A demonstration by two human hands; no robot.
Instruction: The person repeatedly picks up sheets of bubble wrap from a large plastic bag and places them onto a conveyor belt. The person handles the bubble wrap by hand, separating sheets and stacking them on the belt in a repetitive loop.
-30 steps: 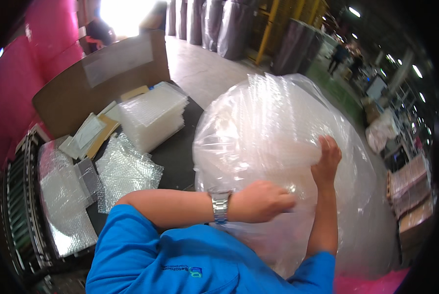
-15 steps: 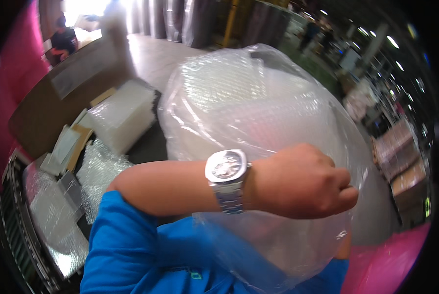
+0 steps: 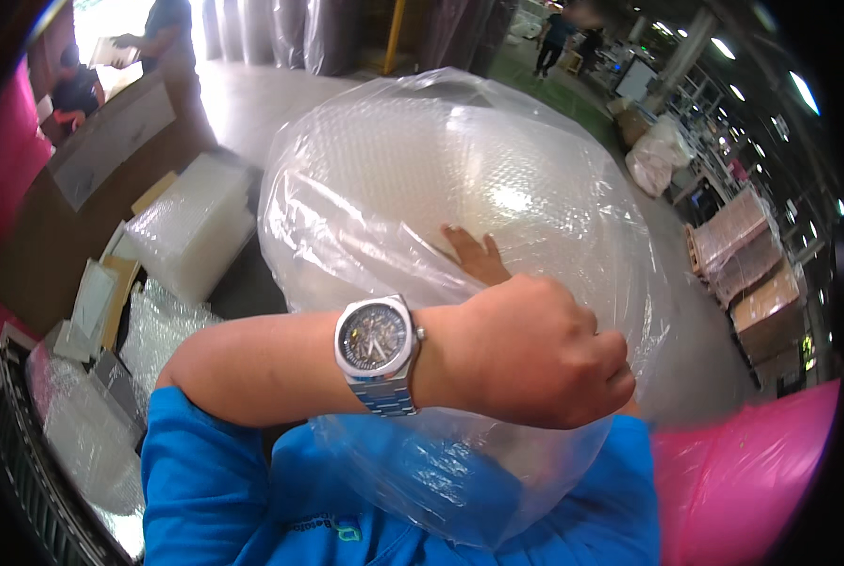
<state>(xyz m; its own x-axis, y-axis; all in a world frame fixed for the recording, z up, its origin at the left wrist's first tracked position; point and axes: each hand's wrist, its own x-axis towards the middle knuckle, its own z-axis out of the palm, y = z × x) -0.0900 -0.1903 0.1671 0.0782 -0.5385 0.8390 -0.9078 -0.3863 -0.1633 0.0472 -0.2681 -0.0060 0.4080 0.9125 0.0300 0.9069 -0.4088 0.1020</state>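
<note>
A large clear plastic bag [image 3: 295, 203] bulges in front of my chest, with sheets of bubble wrap [image 3: 384, 141] inside it. My left hand [image 3: 535, 354], a metal watch [image 3: 377, 338] on its wrist, is closed in a fist on the bag's film at the near side. Loose film hangs below that fist, over my blue shirt. Beyond the fist, the fingers of my right hand [image 3: 479, 257] show, spread apart and lying against the bubble wrap. The left forearm and fist cover the rest of that hand.
At left, a stack of white foam or bubble sheets [image 3: 191, 222] stands by a cardboard panel [image 3: 64, 226]. Loose bubble wrap [image 3: 163, 325] lies nearer. Pink plastic film [image 3: 747, 472] is at lower right, wrapped cartons [image 3: 738, 247] beyond. Two people [image 3: 167, 38] are at upper left, others farther back.
The fingers of my right hand have come into sight on the bubble wrap, which now looks more rounded and spread out. My left fist stays closed. The whole view has shifted slightly.
</note>
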